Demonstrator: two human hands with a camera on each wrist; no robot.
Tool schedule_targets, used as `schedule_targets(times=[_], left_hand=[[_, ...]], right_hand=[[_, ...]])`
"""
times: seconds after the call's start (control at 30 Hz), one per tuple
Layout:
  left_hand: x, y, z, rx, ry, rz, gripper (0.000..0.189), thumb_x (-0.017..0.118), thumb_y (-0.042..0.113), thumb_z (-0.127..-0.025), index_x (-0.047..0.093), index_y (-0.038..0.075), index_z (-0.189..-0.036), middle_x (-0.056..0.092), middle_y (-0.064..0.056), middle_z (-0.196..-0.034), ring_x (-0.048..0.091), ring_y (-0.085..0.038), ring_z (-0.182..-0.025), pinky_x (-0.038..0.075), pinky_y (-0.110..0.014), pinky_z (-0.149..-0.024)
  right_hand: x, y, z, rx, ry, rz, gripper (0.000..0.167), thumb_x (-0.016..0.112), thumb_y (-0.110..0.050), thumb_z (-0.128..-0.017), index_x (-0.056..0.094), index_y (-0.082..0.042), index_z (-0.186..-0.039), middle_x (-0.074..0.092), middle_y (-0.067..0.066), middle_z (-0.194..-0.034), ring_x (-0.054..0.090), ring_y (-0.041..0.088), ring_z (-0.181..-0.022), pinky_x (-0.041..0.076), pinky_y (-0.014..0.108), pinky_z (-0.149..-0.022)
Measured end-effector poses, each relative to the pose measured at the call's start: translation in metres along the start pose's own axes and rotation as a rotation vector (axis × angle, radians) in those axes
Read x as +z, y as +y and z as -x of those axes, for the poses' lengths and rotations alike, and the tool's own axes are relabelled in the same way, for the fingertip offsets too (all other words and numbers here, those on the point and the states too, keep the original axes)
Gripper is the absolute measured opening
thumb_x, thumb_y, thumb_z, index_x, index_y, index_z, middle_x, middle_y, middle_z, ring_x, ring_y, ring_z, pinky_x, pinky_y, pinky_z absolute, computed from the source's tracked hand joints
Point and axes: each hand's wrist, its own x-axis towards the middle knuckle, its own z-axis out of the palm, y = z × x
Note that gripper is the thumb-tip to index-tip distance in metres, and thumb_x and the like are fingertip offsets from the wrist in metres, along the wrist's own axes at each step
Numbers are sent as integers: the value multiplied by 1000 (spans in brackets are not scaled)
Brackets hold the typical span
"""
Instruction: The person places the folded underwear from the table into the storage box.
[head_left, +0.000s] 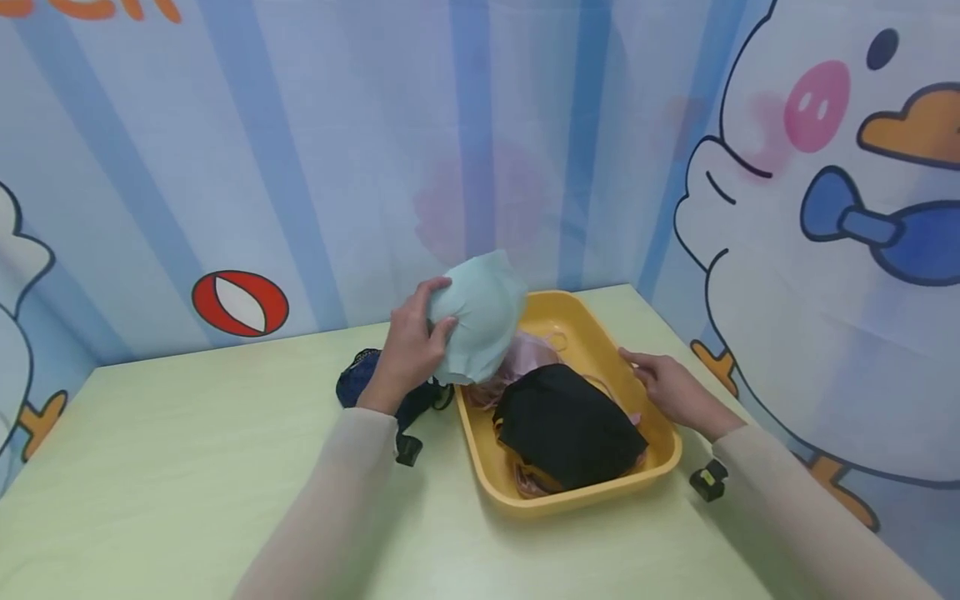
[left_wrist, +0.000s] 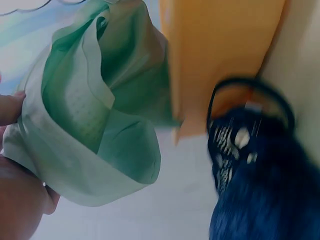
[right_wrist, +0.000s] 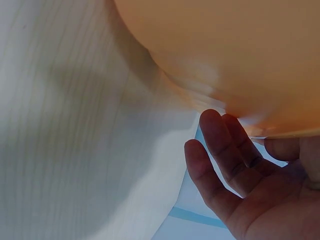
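Observation:
My left hand [head_left: 408, 346] grips a mint-green bra [head_left: 483, 312], lifted above the left side of a yellow tray [head_left: 480, 467]. In the left wrist view, its folded cups hang away from the fingers [left_wrist: 9, 109]. My right hand [head_left: 678, 392] holds the tray's right rim, thumb at the edge and fingers along the outer wall. Inside the tray lie a black bra [head_left: 566, 425], cup side up, and a pink bra [head_left: 532, 354] partly hidden behind it. On the table left of the tray rests a navy bra [head_left: 356, 375], partly covered by my left hand.
The pale table [head_left: 187, 467] extends to the left and in front of the tray. Behind it hangs a striped blue curtain [head_left: 360, 167] with cartoon prints, and more of this printed cloth stands close along the right edge.

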Motion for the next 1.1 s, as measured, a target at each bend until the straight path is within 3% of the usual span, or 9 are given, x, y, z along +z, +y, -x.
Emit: schedule_targets(times=[0.3, 0.43, 0.67, 0.8, 0.97, 1.1], left_hand=[[47, 7, -11, 3, -219, -117, 47, 57, 15, -95, 40, 13, -138, 53, -14, -126, 48, -31, -113, 29, -48, -92], [59, 5, -13, -57, -261, -200, 43, 59, 17, -95, 42, 13, -134, 55, -13, -124, 50, -30, -113, 31, -50, -90], [66, 3, -12, -170, -258, -293, 26, 63, 24, -92, 51, 13, -112, 58, -10, -96, 52, -29, -97, 32, -46, -79], [66, 4, -11, -195, -314, -348, 24, 61, 32, -92, 60, 16, -110, 56, -11, -108, 43, -32, -107, 32, -48, -83], [69, 4, -9, -227, -407, -406, 48, 65, 48, -86, 61, 18, -124, 49, -13, -125, 34, -33, -114, 29, -49, -86], [74, 2, -7, -248, -410, -439, 55, 67, 50, -83, 59, 19, -128, 49, -15, -124, 33, -33, -112, 28, -47, -83]], right_hand=[[-1, 1, 3, 1, -1, -21, 43, 36, -2, -102, 35, -3, -144, 37, 24, -143, 54, 30, -96, 45, 31, -66], [-1, 2, 2, -5, 5, -18, 43, 36, -2, -102, 35, -3, -144, 38, 24, -142, 54, 29, -93, 45, 31, -66], [-1, 2, 0, -5, 4, -21, 43, 36, -3, -102, 34, -4, -145, 38, 25, -142, 54, 26, -85, 44, 30, -62], [-1, 2, 0, -2, 3, -20, 43, 36, -3, -102, 34, -4, -145, 38, 25, -142, 54, 26, -84, 45, 30, -62], [-1, 2, 0, -8, 7, -17, 43, 36, -3, -102, 35, -4, -145, 39, 26, -141, 53, 24, -79, 44, 30, -61], [0, 3, 0, -10, 11, -30, 43, 36, -2, -102, 35, -4, -144, 39, 26, -141, 46, 22, -65, 42, 30, -55]])
